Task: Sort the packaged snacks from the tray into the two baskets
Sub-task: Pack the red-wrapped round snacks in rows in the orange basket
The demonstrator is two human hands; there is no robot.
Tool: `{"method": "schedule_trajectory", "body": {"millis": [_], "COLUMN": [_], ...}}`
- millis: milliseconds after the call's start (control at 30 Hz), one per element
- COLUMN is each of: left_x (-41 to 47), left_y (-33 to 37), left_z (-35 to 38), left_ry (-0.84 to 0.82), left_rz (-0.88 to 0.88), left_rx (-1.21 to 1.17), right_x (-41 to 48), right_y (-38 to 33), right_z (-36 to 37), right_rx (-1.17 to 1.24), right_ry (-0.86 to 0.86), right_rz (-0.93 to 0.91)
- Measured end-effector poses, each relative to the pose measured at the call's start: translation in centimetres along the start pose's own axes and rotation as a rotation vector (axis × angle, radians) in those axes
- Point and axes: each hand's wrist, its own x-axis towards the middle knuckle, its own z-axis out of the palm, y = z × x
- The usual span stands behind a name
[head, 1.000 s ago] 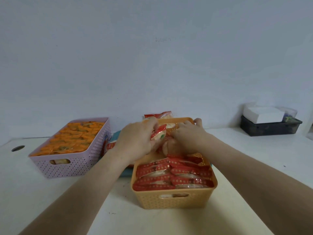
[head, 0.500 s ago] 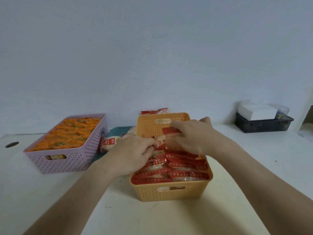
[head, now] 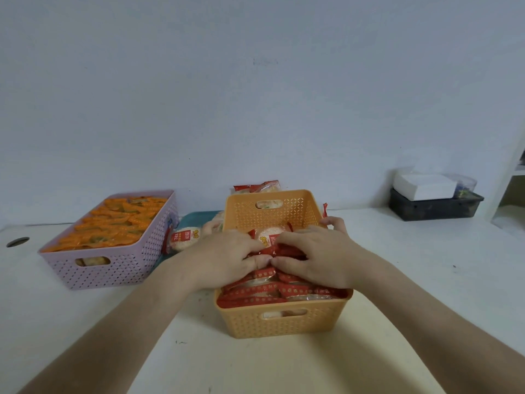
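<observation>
Only the one head view, so here goes. Both hands are down in the orange basket [head: 284,319], dead ahead at 12 o'clock. The left hand [head: 227,260] and right hand [head: 315,257] have their fingers curled, tips meeting in the middle. Between them they pinch a red rice-cracker packet [head: 268,237] standing on edge behind the packed red row [head: 255,294].

If it were me, I'd seat that packet upright against the row and nudge the row towards 6 o'clock so the free space at the far end isn't wasted. Go easy on the squeeze, I reckon those crackers crush.

Plenty left to sort, I'd guess. The teal tray [head: 199,216] peeks out at 11 o'clock with a loose packet [head: 184,237] on it, and another packet [head: 255,187] pokes up behind the basket. The lilac basket [head: 113,268] at 10 o'clock is heaped with orange packets [head: 113,223].

Everything sits on a white table [head: 284,365] against a plain pale wall [head: 255,109]. There's a cable hole [head: 17,241] at 9 o'clock. A dark bin [head: 434,207] holding a white box [head: 423,184] is at 2 o'clock.
</observation>
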Motion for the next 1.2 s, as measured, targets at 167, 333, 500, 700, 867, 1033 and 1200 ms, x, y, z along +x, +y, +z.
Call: {"method": "schedule_trajectory", "body": {"millis": [167,333,500,700,867,1033,1200], "left_x": [-0.5,-0.4,-0.6,-1.4,-1.1,0.6,1.6], "left_y": [0.8,0.1,-0.6,-7.3,-8.1,-6.5,-7.2], "left_z": [-0.5,-0.2,-1.0,0.2,4.2,5.9,6.4], "left_ry": [0.059,0.071,0.272,0.332,0.061,0.176,0.469], "left_rz": [-0.033,0.064,0.046,-0.383,-0.467,-0.495,-0.531], "left_rx": [-0.106,-0.084,-0.446,-0.235,-0.102,-0.127,-0.530], "right_x": [0.4,0.4,2.3,6.7,8.7,9.9,9.9], "right_y": [0.3,-0.3,0.5,0.4,-0.7,-0.4,0.3], "right_z": [-1.0,-0.6,-2.6,-3.1,-1.4,0.4,1.0], "right_rx": [0.056,-0.007,0.143,-0.029,-0.233,-0.194,0.107], "right_ry": [-0.125,-0.111,-0.068,-0.127,-0.350,-0.363,-0.209], "right_rz": [0.008,0.034,0.093,0.166,0.196,0.248,0.246]}}
